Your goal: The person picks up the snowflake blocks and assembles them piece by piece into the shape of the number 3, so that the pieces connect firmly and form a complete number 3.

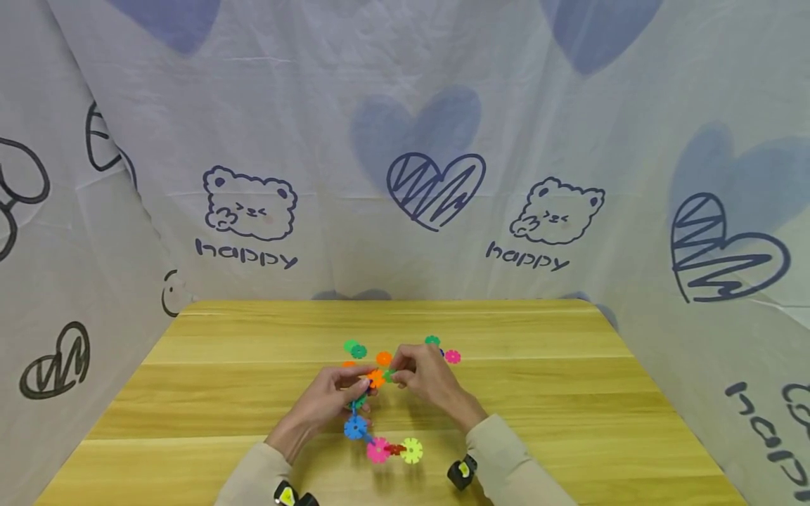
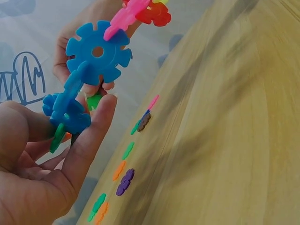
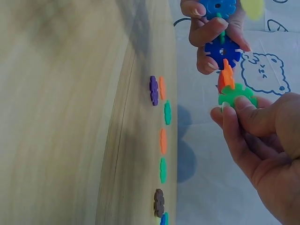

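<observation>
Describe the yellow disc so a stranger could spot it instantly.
Over the wooden table, the left hand holds a chain of notched discs. Follow it past the pink disc and red disc to the end: the yellow disc is the chain's only yellow piece.

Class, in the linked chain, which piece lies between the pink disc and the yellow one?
A red disc sits between the pink disc and the yellow disc, shown in the head view.

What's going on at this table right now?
A person's left hand holds a chain of interlocked discs above the wooden table, while the right hand pinches a green disc against the orange disc at the chain's far end. Whether those two are fully joined is hard to tell. Loose discs lie on the table.
</observation>
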The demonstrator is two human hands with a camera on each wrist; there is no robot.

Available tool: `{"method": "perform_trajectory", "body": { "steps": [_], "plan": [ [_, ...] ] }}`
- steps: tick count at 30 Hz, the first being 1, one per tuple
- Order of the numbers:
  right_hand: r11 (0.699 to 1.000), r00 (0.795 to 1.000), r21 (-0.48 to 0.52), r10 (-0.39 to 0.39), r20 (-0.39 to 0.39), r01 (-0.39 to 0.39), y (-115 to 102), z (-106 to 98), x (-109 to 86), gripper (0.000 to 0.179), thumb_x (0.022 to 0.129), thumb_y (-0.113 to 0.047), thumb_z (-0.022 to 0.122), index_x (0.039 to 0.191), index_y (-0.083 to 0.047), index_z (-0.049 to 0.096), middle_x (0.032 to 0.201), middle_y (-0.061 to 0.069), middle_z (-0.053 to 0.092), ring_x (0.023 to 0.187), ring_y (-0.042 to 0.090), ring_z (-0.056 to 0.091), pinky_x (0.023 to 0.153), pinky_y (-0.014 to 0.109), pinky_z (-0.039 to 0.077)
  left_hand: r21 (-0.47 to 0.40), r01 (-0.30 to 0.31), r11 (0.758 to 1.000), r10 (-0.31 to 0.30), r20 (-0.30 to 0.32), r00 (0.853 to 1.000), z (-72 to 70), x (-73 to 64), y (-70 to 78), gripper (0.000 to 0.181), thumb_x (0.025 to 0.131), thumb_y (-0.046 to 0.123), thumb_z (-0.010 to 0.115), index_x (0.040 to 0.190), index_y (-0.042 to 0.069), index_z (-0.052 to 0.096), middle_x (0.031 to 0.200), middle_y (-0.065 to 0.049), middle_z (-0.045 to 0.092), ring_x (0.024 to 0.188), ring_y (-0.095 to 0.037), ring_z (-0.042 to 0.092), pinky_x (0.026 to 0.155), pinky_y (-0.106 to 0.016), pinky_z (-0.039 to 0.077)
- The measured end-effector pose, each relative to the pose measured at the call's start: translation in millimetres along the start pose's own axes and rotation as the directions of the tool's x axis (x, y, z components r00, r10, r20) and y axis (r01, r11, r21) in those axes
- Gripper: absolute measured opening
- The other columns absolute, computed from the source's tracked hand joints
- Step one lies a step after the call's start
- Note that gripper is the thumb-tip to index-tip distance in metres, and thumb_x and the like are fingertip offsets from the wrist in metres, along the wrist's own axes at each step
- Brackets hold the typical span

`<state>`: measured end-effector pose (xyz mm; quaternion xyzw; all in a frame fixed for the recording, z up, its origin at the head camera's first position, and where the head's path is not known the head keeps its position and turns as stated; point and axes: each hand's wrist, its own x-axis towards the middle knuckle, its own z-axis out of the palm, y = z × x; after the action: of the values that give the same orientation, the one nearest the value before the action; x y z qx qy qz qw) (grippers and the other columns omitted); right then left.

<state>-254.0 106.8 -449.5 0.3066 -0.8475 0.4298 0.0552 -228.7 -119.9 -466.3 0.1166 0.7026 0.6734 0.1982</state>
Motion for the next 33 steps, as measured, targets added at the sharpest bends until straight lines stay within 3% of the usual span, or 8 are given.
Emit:
{"method": "perform_trajectory", "body": {
  "steps": [10,20,24,33],
  "plan": [
    [0.999,0.998,-0.027,-0.026,-0.049,0.024,0.6,2.7,-0.6,0.012,0.09,0.007,0.073,0.083,-0.003,0.071,0.075,0.01,0.074,0.06,0.009,0.066,0.057,0.016,0.054,0.012,-0.012,1.0,0.012,-0.008,1.0,0.4,-0.6,0.4,0.047,0.108,0.017,0.054,0.151,-0.002,0.048,0.121,-0.027,0.069,0.079,-0.014,0.071,0.069,-0.027,0.062],
    [0.999,0.998,-0.008,-0.046,-0.044,0.046,1.6,2.9,-1.8,0.013,0.088,0.01,0.073,0.083,-0.001,0.071,0.076,0.012,0.074,0.062,0.009,0.068,0.058,0.014,0.055,-0.004,-0.018,1.0,0.018,0.026,1.0,-2.2,-0.4,-0.4,0.049,0.108,0.017,0.055,0.151,-0.004,0.046,0.111,-0.015,0.074,0.074,-0.014,0.07,0.068,-0.03,0.064],
    [0.999,0.997,-0.012,-0.042,-0.063,0.041,0.6,3.2,-1.7,0.013,0.089,0.009,0.073,0.083,-0.001,0.072,0.077,0.012,0.075,0.062,0.01,0.068,0.056,0.015,0.054,-0.004,-0.009,1.0,0.009,0.006,1.0,-1.7,-0.4,0.6,0.05,0.108,0.019,0.055,0.152,-0.003,0.046,0.113,-0.014,0.075,0.076,-0.011,0.07,0.067,-0.027,0.062],
    [0.996,0.995,-0.05,-0.078,-0.056,0.075,-1.2,0.4,-3.9,0.013,0.088,0.009,0.075,0.081,-0.002,0.071,0.075,0.012,0.074,0.059,0.01,0.067,0.057,0.013,0.053,0.011,-0.003,1.0,0.003,0.01,1.0,0.0,0.1,1.9,0.049,0.108,0.018,0.055,0.151,-0.002,0.047,0.119,-0.024,0.072,0.076,-0.013,0.07,0.066,-0.026,0.061]
  ]
}}
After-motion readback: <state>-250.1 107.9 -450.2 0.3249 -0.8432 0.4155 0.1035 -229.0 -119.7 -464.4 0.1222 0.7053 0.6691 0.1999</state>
